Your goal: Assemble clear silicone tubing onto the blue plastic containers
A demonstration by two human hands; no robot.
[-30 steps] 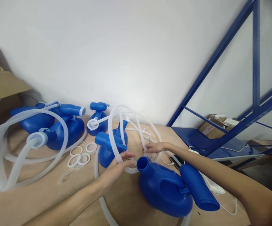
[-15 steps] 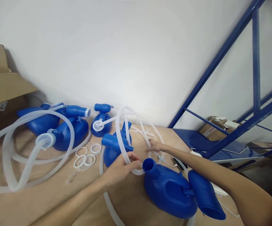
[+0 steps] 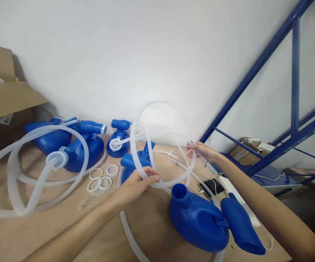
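Note:
A translucent white hose (image 3: 165,102) loops up in front of the wall between my hands. My left hand (image 3: 143,178) is closed on the low part of the loop. Farther right, my right hand (image 3: 198,150) grips the hose near a clear end fitting that points down to the right. Just below the hands, a blue plastic bottle (image 3: 195,225) lies with its round neck uncovered and a blue spout piece (image 3: 242,225) attached at its right. Another blue bottle (image 3: 128,171) stands behind my left hand, partly hidden by the hose.
On the left are more blue bottles (image 3: 89,156) with coiled hose, and a cardboard box (image 3: 2,98). Several white rings (image 3: 100,184) lie nearby. A phone (image 3: 212,187) and a white power strip (image 3: 238,200) sit at the right, beside a blue metal rack (image 3: 255,72).
My right hand has lifted the hose off the table, up and to the right, and the loop has widened. My left hand keeps its grip almost in place.

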